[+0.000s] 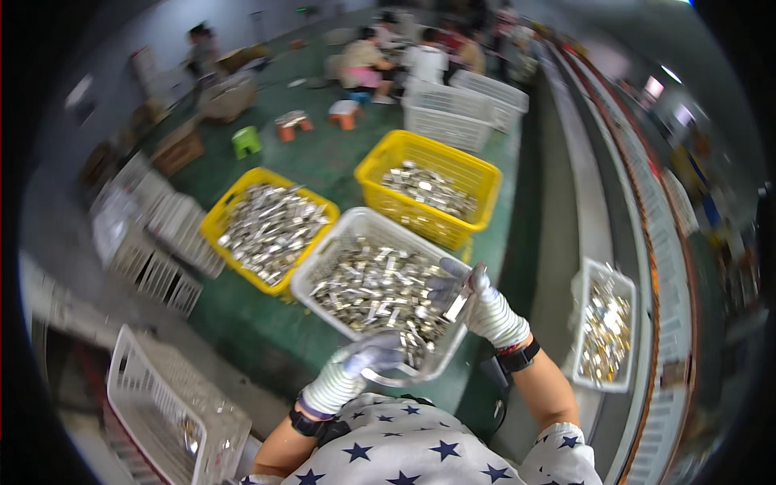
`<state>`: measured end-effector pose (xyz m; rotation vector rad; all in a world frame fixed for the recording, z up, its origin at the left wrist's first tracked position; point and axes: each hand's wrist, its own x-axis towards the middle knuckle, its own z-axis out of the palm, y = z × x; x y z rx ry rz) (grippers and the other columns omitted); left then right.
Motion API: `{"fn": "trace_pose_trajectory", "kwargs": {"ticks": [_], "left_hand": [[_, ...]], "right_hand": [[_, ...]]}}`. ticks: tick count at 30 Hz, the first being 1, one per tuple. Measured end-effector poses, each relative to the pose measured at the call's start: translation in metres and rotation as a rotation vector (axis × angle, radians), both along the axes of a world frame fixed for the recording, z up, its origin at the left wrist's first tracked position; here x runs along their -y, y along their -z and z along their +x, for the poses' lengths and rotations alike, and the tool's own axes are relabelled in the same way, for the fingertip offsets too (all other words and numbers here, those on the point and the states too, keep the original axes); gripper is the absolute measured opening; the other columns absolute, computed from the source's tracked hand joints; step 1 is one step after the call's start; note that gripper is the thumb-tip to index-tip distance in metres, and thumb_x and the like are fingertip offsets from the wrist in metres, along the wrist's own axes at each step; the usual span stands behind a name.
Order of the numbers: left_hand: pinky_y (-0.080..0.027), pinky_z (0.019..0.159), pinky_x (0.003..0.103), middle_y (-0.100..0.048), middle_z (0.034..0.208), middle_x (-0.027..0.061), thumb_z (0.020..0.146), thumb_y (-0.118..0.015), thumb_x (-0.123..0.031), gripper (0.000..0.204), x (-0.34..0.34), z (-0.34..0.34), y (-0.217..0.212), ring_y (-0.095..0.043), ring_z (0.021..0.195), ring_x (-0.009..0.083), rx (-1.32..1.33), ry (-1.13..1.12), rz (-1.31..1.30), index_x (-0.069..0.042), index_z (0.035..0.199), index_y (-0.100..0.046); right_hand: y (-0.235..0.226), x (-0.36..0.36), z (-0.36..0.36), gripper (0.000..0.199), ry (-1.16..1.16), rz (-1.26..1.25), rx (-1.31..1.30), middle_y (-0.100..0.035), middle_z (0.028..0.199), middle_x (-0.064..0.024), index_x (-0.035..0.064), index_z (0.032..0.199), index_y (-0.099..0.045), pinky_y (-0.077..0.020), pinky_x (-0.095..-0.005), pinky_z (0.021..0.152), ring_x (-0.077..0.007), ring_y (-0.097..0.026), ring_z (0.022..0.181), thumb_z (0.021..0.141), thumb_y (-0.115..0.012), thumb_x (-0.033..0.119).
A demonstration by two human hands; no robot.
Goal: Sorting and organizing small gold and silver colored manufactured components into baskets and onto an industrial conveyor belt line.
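A white plastic basket (302, 284) full of small shiny metal pieces (373, 284) stands right in front of me. Both my hands wear striped, grey-palmed gloves. My right hand (487, 309) is at the basket's right side, closed around a flat, silvery metal piece (459, 304) whose exact kind I cannot make out. At the near left corner, my left hand (365, 360) is closed over the basket's rim, its fingertips partly blurred above the contents.
Yellow baskets (212, 230) (485, 171) with similar pieces stand beyond. A white bin (630, 323) of gold and silver parts sits right, by a long conveyor (594, 170). A tipped white crate (174, 388) lies left. Stools (246, 142) and seated people (424, 61) are farther off.
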<state>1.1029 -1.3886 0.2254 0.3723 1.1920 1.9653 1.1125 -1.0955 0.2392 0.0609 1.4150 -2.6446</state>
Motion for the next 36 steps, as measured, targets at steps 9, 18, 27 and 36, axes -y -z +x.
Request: {"fn": "trace_pose_trajectory", "kwargs": {"ticks": [9, 18, 27, 36], "left_hand": [[-0.043, 0.107, 0.037, -0.062, 0.128, 0.0120, 0.101, -0.055, -0.034, 0.050, 0.196, -0.035, -0.018, -0.058, 0.122, 0.0227, -0.069, -0.316, -0.033, 0.003, 0.134, -0.055], [-0.042, 0.106, 0.035, -0.061, 0.128, 0.0078, 0.102, -0.053, -0.030, 0.044, 0.311, -0.057, 0.005, -0.059, 0.118, 0.0200, -0.093, -0.828, -0.088, -0.002, 0.136, -0.054], [-0.048, 0.101, 0.038, -0.056, 0.135, 0.0120, 0.096, -0.060, -0.044, 0.063, 0.394, -0.146, -0.006, -0.061, 0.106, 0.0184, -0.004, -1.413, 0.073, -0.002, 0.141, -0.047], [-0.053, 0.093, 0.039, -0.061, 0.122, 0.0147, 0.094, -0.065, -0.040, 0.068, 0.460, -0.262, 0.004, -0.064, 0.098, 0.0220, -0.070, -1.872, 0.090, 0.003, 0.141, -0.041]], "right_hand": [[-0.017, 0.285, -0.136, 0.096, -0.817, 0.075, -0.068, -0.047, 0.140, -0.0186, 0.0009, 0.156, -0.018, -0.0364, -0.0396, 0.110, -0.0251, -0.046, 0.127, 0.091, -0.062, 0.056], [0.007, 0.457, -0.229, 0.038, -1.275, 0.141, 0.031, -0.058, 0.125, -0.0071, -0.0012, 0.131, -0.056, -0.0381, -0.0346, 0.108, -0.0181, -0.054, 0.120, 0.101, -0.057, 0.022], [-0.007, 0.599, -0.381, 0.051, -1.233, 0.161, -0.136, -0.066, 0.105, -0.0083, -0.0026, 0.132, -0.051, -0.0471, -0.0326, 0.092, -0.0166, -0.062, 0.099, 0.100, -0.056, 0.037], [-0.025, 0.688, -0.496, 0.047, -1.498, 0.257, -0.637, -0.063, 0.120, -0.0061, -0.0036, 0.132, -0.054, -0.0443, -0.0302, 0.099, -0.0165, -0.059, 0.112, 0.104, -0.052, 0.034]]}}
